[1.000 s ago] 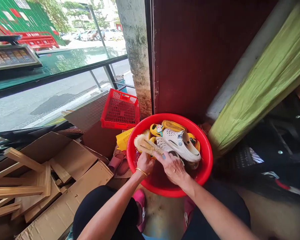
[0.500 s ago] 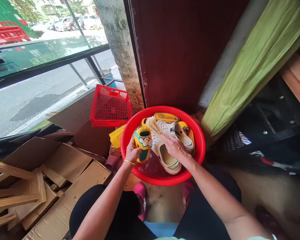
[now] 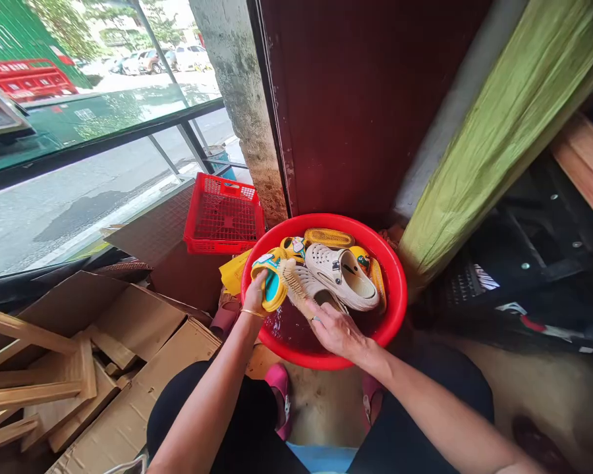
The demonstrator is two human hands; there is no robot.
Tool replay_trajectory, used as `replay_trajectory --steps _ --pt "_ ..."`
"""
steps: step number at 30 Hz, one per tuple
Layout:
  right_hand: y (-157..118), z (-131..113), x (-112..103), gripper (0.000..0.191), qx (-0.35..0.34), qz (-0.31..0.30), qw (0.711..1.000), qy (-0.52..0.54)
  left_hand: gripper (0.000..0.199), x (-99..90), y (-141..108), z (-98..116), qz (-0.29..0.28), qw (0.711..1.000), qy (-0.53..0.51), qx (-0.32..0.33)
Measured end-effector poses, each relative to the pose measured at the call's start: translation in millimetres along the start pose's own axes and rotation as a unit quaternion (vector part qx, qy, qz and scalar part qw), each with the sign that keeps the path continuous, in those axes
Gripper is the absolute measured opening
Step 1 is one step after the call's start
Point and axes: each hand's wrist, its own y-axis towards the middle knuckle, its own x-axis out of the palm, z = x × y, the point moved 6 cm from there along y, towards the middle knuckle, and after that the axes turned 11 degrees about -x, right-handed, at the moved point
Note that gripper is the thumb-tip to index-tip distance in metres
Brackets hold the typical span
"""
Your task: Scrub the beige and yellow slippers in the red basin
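My left hand (image 3: pixel 255 293) grips a yellow slipper (image 3: pixel 275 304) with a teal inside, tilted over the left side of a red basin (image 3: pixel 399 289). A pale bristle brush (image 3: pixel 293 282) is in my right hand (image 3: pixel 332 328), its head close beside the slipper's right edge; whether the bristles touch it I cannot tell. Two cream clogs (image 3: pixel 344 276) lie in the basin, one partly hidden behind my right hand. Another yellow slipper (image 3: pixel 292 246) rests behind the held one. Further yellow footwear (image 3: pixel 329 237) lies along the far rim. Dark water (image 3: pixel 296 334) shows in the basin's front.
A red plastic crate (image 3: pixel 225 217) stands behind the basin to the left. Flattened cardboard (image 3: pixel 163 349) and wooden pieces (image 3: pixel 34 388) fill the left. A dark red door panel (image 3: pixel 375 105) rises behind, with a green curtain (image 3: pixel 474 164) on the right.
The yellow slipper has moved left and turned so its teal inside faces more to the right. My right hand has drawn the brush down and towards me. The view has shifted slightly.
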Motion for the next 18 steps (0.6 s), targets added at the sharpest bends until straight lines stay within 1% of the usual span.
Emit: replay_trajectory --steps 2,3,5,6,8,11,12,14,16,18 --pt "5.2 12.7 -8.8 0.057 0.04 0.005 0.999 -0.036 0.043 7.0 -3.6 -13.9 -0.017 0.997 0.063 -0.03" --pt "9.2 21.9 -15.9 0.057 0.066 0.018 0.997 -0.046 0.046 11.1 -6.2 -20.5 -0.034 0.995 0.079 -0.049" --pt "17.3 40.5 -33.0 0.057 0.105 0.061 0.992 -0.044 0.05 18.3 -11.7 -28.7 -0.066 0.99 0.098 -0.075" --pt "20.6 48.3 -41.9 0.057 0.115 0.087 0.989 -0.036 0.051 20.5 -13.7 -29.5 -0.073 0.989 0.097 -0.08" --pt "24.6 59.4 -58.4 0.057 0.121 0.14 0.983 -0.015 0.056 24.5 -16.2 -24.6 -0.078 0.991 0.085 -0.063" --pt "23.8 68.6 -76.6 0.059 0.146 0.216 0.965 0.016 0.071 38.9 -19.3 -9.9 -0.108 0.992 0.071 -0.002" --pt "23.2 70.6 -79.5 0.06 0.16 0.228 0.96 0.031 0.074 46.1 -20.5 -5.3 -0.124 0.99 0.065 0.015" --pt "22.7 73.3 -81.7 0.062 0.191 0.234 0.951 0.062 0.077 62.7 -22.7 1.2 -0.163 0.985 0.047 0.034" --pt "22.1 72.7 -84.6 0.064 0.209 0.239 0.946 0.066 0.074 79.1 -23.5 3.2 -0.208 0.977 0.029 0.029" --pt "19.3 69.1 -92.5 0.065 0.206 0.266 0.941 0.03 0.07 92.6 -22.4 -1.5 -0.25 0.968 0.034 0.008"
